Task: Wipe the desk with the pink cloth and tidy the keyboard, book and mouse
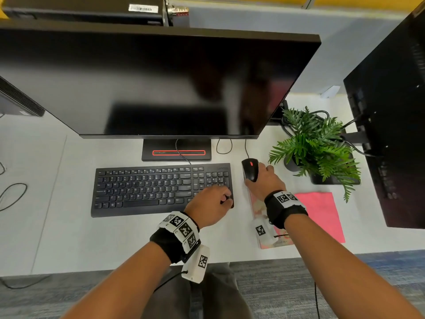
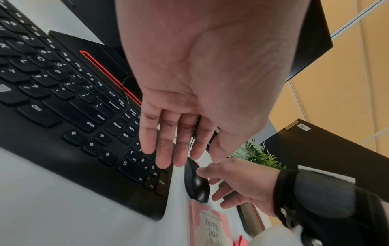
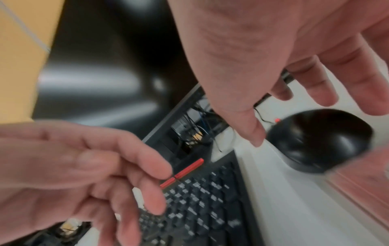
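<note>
My left hand (image 1: 210, 204) lay loose over the keyboard (image 1: 147, 187), holding nothing; my right hand (image 1: 264, 180) spread, fingers apart, beside the mouse (image 1: 250, 169) to move it.

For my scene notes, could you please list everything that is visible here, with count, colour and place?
keyboard: 1, black, desk centre
mouse: 1, black, right of keyboard
book: 1, pink cover, under right forearm
pink cloth: 1, right of book
monitors: 2, black, behind and right
plant: 1, green, right rear
desk: 1, white
hands: left hand over keyboard's right end; right hand beside mouse, fingers relaxed
</note>
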A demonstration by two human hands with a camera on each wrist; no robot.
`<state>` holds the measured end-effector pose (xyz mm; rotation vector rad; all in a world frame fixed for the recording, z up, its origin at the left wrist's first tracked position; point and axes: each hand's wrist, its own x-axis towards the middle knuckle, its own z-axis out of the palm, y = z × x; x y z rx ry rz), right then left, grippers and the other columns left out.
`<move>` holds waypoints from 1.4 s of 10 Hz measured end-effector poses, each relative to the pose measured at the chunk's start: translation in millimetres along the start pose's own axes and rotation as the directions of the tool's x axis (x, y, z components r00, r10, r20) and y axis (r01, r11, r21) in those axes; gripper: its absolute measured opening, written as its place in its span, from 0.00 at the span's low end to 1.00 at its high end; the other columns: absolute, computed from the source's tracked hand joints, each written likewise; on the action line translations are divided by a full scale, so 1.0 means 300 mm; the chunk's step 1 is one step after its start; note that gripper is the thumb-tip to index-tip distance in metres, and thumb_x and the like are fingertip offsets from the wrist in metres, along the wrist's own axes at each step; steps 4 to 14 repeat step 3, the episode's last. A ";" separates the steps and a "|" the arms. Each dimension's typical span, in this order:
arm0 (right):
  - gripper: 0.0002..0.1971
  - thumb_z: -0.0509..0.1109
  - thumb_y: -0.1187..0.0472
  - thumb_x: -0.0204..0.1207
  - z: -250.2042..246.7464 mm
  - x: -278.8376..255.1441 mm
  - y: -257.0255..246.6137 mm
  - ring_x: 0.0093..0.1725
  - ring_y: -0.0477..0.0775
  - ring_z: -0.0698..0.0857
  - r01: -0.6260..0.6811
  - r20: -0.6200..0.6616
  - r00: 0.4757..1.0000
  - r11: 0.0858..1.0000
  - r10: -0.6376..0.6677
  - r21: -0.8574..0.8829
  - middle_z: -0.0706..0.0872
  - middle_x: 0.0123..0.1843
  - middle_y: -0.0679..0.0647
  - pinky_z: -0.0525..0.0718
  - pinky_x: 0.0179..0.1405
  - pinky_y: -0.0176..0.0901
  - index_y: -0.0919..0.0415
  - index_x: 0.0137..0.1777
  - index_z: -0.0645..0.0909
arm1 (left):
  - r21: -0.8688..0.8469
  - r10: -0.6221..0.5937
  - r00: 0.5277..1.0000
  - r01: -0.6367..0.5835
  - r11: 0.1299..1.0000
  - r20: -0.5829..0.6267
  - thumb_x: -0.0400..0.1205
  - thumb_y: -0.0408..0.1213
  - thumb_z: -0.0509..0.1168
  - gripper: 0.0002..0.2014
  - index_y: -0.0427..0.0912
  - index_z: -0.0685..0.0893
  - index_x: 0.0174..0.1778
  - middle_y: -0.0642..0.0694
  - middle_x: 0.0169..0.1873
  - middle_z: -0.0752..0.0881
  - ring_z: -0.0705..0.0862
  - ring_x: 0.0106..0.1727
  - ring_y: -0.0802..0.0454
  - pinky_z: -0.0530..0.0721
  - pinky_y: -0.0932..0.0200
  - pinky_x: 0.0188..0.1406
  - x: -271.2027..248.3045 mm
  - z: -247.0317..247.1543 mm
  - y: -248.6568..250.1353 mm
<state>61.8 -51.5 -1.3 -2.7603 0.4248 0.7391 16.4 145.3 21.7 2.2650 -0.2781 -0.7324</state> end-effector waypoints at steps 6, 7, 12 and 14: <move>0.13 0.62 0.42 0.81 -0.321 -0.334 -0.136 0.43 0.57 0.85 0.276 -0.281 0.929 0.956 -0.239 0.100 0.89 0.39 0.47 0.79 0.38 0.44 0.48 0.45 0.83 | 0.047 0.157 0.969 -0.151 0.987 -0.189 0.85 0.47 0.59 0.13 0.51 0.83 0.61 0.54 0.50 0.88 0.85 0.48 0.57 0.86 0.52 0.52 -0.171 -0.284 0.155; 0.13 0.62 0.42 0.81 -0.321 -0.334 -0.136 0.43 0.57 0.85 0.276 -0.281 0.929 0.956 -0.239 0.100 0.89 0.39 0.47 0.79 0.38 0.44 0.48 0.45 0.83 | 0.047 0.157 0.969 -0.151 0.987 -0.189 0.85 0.47 0.59 0.13 0.51 0.83 0.61 0.54 0.50 0.88 0.85 0.48 0.57 0.86 0.52 0.52 -0.171 -0.284 0.155; 0.13 0.62 0.42 0.81 -0.321 -0.334 -0.136 0.43 0.57 0.85 0.276 -0.281 0.929 0.956 -0.239 0.100 0.89 0.39 0.47 0.79 0.38 0.44 0.48 0.45 0.83 | 0.047 0.157 0.969 -0.151 0.987 -0.189 0.85 0.47 0.59 0.13 0.51 0.83 0.61 0.54 0.50 0.88 0.85 0.48 0.57 0.86 0.52 0.52 -0.171 -0.284 0.155; 0.13 0.62 0.42 0.81 -0.321 -0.334 -0.136 0.43 0.57 0.85 0.276 -0.281 0.929 0.956 -0.239 0.100 0.89 0.39 0.47 0.79 0.38 0.44 0.48 0.45 0.83 | 0.047 0.157 0.969 -0.151 0.987 -0.189 0.85 0.47 0.59 0.13 0.51 0.83 0.61 0.54 0.50 0.88 0.85 0.48 0.57 0.86 0.52 0.52 -0.171 -0.284 0.155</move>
